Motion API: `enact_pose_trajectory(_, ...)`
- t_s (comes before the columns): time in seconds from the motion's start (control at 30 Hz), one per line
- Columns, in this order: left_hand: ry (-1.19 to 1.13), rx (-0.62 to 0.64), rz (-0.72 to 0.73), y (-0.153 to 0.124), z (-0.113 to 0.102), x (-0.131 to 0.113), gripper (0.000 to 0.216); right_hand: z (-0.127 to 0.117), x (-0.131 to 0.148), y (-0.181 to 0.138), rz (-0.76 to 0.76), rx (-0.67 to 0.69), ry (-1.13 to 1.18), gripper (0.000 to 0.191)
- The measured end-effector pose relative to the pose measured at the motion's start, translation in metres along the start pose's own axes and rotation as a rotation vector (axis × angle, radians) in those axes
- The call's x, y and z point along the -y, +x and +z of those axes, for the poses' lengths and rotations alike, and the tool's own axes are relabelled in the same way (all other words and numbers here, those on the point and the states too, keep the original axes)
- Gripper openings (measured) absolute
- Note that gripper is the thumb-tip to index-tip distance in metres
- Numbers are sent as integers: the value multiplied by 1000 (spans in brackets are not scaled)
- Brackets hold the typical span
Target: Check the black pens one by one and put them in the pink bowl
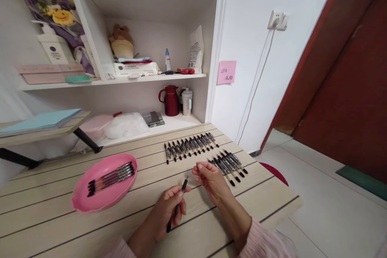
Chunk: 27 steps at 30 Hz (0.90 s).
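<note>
Here's the left hand (pixel 171 207), fingers wrapped firmly around a black pen (pixel 184 186), its pointed tip rising past the thumb and its dark lower end poking out below the palm! Just beside it, above the striped table (pixel 115 231), comes the right hand (pixel 213 181), thumb and forefinger pinched together near that tip; whether anything tiny sits between them, I cannot tell. And look at the pens all round! A long row (pixel 191 146) stretches beyond the hands, lying side by side, with a second cluster (pixel 228 165) slanting just past the right hand. Over to the left, the pink tray (pixel 79 199) carries a neat bundle (pixel 111 178), laid parallel and slantwise. At the back, a red jug (pixel 172 100) stands upright on the shelf, beside a pale lidded cup (pixel 187 102)
</note>
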<state>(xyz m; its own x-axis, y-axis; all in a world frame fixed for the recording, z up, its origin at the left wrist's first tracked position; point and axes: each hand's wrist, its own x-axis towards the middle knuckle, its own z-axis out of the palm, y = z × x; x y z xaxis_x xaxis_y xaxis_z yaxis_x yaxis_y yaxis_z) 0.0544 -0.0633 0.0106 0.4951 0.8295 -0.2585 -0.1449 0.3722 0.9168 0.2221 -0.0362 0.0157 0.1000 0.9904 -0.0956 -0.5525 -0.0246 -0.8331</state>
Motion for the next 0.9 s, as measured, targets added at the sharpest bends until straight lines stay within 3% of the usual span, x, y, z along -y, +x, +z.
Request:
enact_pose_trajectory(0.1,9,-2,-4,0,-1,0,44,-17,12,-8,-78,-5,-454,24)
enact_pose_trajectory(0.2,14,0,-9,0,-1,0,42,-33,19,-24,-252,48,-1181,11)
enact_pose_trajectory(0.27,15,3,-9,0,-1,0,41,-40,20,-35,-316,59,-1606,13)
enact_pose_trajectory(0.33,16,3,-9,-1,-1,0,41,-44,17,-43,-313,55,-1852,17)
enact_pose_trajectory(0.47,12,-12,-18,-1,0,-2,43,-46,13,-47,-321,67,-1971,24)
enact_pose_trajectory(0.9,24,-10,-22,-2,1,-5,39,-39,9,-53,-330,-39,-1852,21)
